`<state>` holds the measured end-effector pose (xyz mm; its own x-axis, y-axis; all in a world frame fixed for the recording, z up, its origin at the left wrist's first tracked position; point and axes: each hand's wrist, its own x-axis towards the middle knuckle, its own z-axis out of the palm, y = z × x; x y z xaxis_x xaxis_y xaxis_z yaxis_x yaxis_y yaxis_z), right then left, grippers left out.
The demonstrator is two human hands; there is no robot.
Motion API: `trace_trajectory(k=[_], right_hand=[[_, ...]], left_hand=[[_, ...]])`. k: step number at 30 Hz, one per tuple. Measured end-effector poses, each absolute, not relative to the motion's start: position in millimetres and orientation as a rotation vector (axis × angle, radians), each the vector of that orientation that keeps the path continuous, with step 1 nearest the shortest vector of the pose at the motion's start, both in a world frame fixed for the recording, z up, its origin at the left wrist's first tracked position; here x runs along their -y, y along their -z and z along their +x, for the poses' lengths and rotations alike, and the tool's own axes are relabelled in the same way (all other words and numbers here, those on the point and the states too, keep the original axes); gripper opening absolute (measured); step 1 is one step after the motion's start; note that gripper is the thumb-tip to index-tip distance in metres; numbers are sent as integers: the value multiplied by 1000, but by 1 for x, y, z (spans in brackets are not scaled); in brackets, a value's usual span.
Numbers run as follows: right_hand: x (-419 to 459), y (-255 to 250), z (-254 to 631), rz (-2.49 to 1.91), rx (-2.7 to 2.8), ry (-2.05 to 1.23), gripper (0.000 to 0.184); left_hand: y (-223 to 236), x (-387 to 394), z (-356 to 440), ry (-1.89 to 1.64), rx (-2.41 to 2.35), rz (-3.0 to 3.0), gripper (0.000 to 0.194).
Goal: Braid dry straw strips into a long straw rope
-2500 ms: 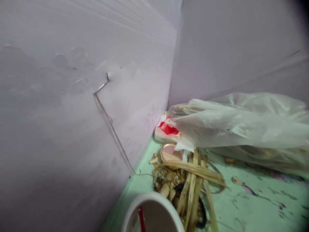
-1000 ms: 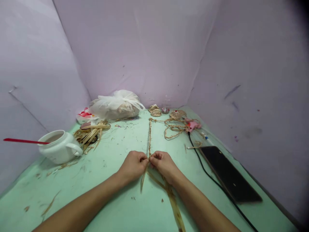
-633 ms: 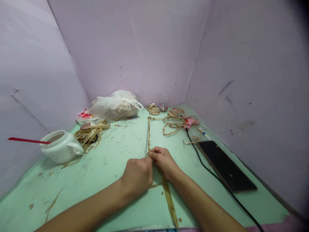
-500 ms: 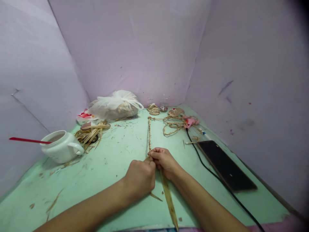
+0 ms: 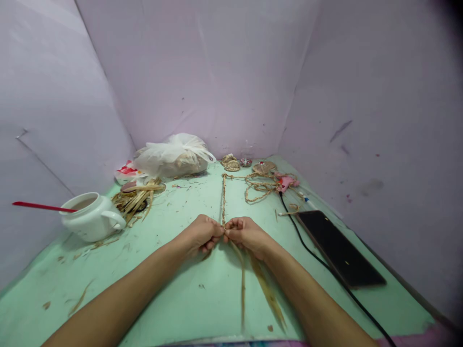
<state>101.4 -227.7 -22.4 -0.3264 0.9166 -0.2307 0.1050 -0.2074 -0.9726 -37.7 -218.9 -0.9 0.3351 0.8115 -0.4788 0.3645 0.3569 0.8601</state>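
Observation:
A thin braided straw cord (image 5: 224,197) runs straight down the middle of the green table to my fingertips. My left hand (image 5: 204,233) pinches at its near end from the left, a dry strip poking out beneath the palm. My right hand (image 5: 246,235) is closed at the same spot from the right, thumb and index pressed together. From under it, loose dry leaf strips (image 5: 267,291) trail toward the table's front edge. Exactly which strand each hand grips is hidden by the fingers. Looped braid (image 5: 258,190) continues from the cord's far end to the right.
At left stand a white pot (image 5: 90,219) with a red stick in it and a pile of dry strips (image 5: 139,200). Behind lies a white plastic bag (image 5: 173,156). On the right are a dark tablet-like slab (image 5: 340,248), a black cable (image 5: 318,258) and a pink object (image 5: 285,182).
My left hand has moved up and left, from a fist below the braid's end to a pinch beside it. The loose strips have shifted, with a narrow one now hanging between the arms.

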Motion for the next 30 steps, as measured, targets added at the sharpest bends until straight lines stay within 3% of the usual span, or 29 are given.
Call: trace_trajectory(k=[5, 8, 15, 21, 27, 30], right_hand=[[235, 24, 104, -1497, 1924, -759, 7], [246, 19, 103, -1592, 1964, -510, 11], [268, 9, 102, -1651, 2118, -319, 22], [271, 16, 97, -1472, 2296, -160, 14], [298, -5, 117, -1155, 1848, -145, 18], [334, -14, 149, -1207, 1687, -159, 27]], left_hand=[[8, 217, -31, -461, -1484, 1519, 16], [6, 221, -26, -479, -1467, 1436, 13], [5, 230, -24, -536, -1390, 1132, 15], [8, 230, -25, -595, -1287, 1219, 10], [0, 224, -33, -573, -1221, 1190, 14], [1, 222, -40, -537, -1219, 1163, 10]])
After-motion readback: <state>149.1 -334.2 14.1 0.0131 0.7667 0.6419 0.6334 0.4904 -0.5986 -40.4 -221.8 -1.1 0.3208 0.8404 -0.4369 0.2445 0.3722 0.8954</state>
